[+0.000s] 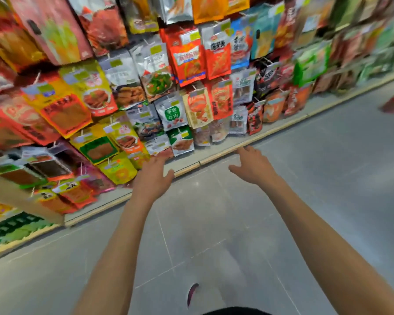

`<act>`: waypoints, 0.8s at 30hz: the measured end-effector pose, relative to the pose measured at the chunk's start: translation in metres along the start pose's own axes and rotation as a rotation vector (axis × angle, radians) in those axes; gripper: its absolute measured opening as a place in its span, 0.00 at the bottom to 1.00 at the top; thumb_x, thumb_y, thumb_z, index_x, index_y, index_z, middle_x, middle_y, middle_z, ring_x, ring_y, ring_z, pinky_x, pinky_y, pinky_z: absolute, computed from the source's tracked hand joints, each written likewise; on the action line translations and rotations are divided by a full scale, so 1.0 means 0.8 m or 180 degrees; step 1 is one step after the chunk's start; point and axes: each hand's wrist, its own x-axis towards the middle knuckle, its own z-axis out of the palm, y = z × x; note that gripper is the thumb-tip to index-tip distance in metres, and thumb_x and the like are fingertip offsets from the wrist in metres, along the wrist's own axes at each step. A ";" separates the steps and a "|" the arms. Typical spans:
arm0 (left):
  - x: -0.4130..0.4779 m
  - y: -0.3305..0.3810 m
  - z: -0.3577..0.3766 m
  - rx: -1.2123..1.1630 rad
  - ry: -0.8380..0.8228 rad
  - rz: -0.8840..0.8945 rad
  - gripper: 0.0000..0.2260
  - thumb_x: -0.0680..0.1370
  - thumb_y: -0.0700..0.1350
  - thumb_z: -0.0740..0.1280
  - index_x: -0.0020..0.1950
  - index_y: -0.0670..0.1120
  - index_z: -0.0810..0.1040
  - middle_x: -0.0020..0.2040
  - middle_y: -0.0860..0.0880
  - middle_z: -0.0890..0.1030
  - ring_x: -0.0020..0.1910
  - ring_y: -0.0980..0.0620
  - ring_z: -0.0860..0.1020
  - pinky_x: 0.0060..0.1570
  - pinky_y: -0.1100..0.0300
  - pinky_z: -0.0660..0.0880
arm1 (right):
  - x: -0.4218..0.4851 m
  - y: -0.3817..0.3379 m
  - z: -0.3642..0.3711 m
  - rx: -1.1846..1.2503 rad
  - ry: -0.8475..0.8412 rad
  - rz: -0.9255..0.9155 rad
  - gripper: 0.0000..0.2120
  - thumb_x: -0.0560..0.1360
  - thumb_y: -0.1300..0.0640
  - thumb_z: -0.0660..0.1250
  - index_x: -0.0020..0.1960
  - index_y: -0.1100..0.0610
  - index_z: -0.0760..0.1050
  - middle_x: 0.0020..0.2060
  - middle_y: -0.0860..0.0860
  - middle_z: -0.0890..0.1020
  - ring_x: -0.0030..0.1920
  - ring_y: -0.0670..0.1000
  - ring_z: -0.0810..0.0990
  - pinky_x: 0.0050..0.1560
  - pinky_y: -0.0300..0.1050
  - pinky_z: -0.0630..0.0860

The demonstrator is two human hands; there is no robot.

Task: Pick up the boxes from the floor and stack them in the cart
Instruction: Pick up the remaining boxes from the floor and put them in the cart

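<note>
We reach our left hand (154, 176) and right hand (251, 164), both open and empty, toward the snack shelf (132, 87), probably seeking boxes; none show.

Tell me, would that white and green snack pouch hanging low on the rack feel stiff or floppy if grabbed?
Probably floppy: the white and green snack pouch looks like thin glossy film hanging from a peg. Likely light, since it hangs among many similar packets. The shiny surface may be a little slippery. Both hands are open, touching nothing.
</note>
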 end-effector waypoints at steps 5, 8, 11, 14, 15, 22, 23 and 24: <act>0.097 0.146 0.041 0.0103 -0.0343 0.0764 0.21 0.80 0.53 0.64 0.71 0.46 0.72 0.65 0.41 0.76 0.63 0.39 0.74 0.58 0.44 0.74 | -0.015 0.142 -0.046 0.0211 0.0246 0.0773 0.29 0.78 0.44 0.65 0.74 0.56 0.67 0.69 0.59 0.70 0.68 0.62 0.69 0.65 0.58 0.70; 0.139 0.249 0.071 0.0077 -0.0443 0.1200 0.20 0.81 0.51 0.63 0.71 0.44 0.71 0.65 0.40 0.76 0.63 0.38 0.73 0.57 0.46 0.72 | -0.020 0.233 -0.070 0.0298 0.0327 0.1188 0.29 0.78 0.44 0.66 0.74 0.55 0.66 0.70 0.59 0.70 0.70 0.62 0.69 0.66 0.58 0.70; 0.187 0.347 0.103 0.0153 -0.0546 0.1615 0.20 0.81 0.51 0.63 0.71 0.44 0.72 0.64 0.40 0.77 0.63 0.39 0.74 0.56 0.47 0.72 | -0.015 0.325 -0.096 0.0446 0.0461 0.1578 0.30 0.78 0.44 0.67 0.74 0.56 0.66 0.69 0.60 0.70 0.69 0.62 0.69 0.66 0.58 0.70; 0.246 0.437 0.138 0.0113 -0.0652 0.1914 0.21 0.80 0.54 0.62 0.70 0.45 0.72 0.64 0.41 0.76 0.63 0.39 0.74 0.59 0.45 0.73 | -0.002 0.406 -0.130 0.0540 0.0556 0.1877 0.30 0.78 0.45 0.67 0.75 0.57 0.65 0.70 0.60 0.69 0.70 0.63 0.69 0.67 0.57 0.70; 0.265 0.469 0.149 0.0098 -0.0689 0.2011 0.23 0.79 0.55 0.60 0.70 0.45 0.72 0.64 0.41 0.76 0.63 0.39 0.74 0.59 0.45 0.73 | 0.002 0.432 -0.144 0.0554 0.0554 0.1963 0.30 0.78 0.45 0.67 0.75 0.57 0.65 0.71 0.60 0.69 0.70 0.63 0.68 0.67 0.56 0.70; 0.353 0.696 0.206 0.0043 -0.0896 0.2670 0.22 0.79 0.55 0.62 0.69 0.45 0.73 0.64 0.41 0.77 0.64 0.39 0.75 0.61 0.46 0.72 | 0.012 0.596 -0.232 0.0649 0.0791 0.2479 0.29 0.78 0.45 0.67 0.74 0.57 0.67 0.70 0.59 0.70 0.68 0.61 0.71 0.66 0.56 0.71; 0.362 0.725 0.215 0.0048 -0.0922 0.2739 0.21 0.79 0.54 0.63 0.69 0.45 0.73 0.64 0.41 0.77 0.64 0.39 0.75 0.62 0.46 0.72 | 0.009 0.616 -0.241 0.0640 0.0837 0.2560 0.29 0.78 0.45 0.67 0.74 0.56 0.67 0.70 0.59 0.71 0.68 0.61 0.71 0.67 0.56 0.71; 0.370 0.752 0.224 0.0043 -0.0947 0.2803 0.20 0.80 0.52 0.64 0.69 0.44 0.73 0.64 0.41 0.77 0.64 0.39 0.75 0.62 0.47 0.71 | 0.006 0.635 -0.248 0.0619 0.0881 0.2638 0.29 0.78 0.45 0.67 0.74 0.56 0.68 0.69 0.59 0.71 0.68 0.61 0.71 0.67 0.55 0.71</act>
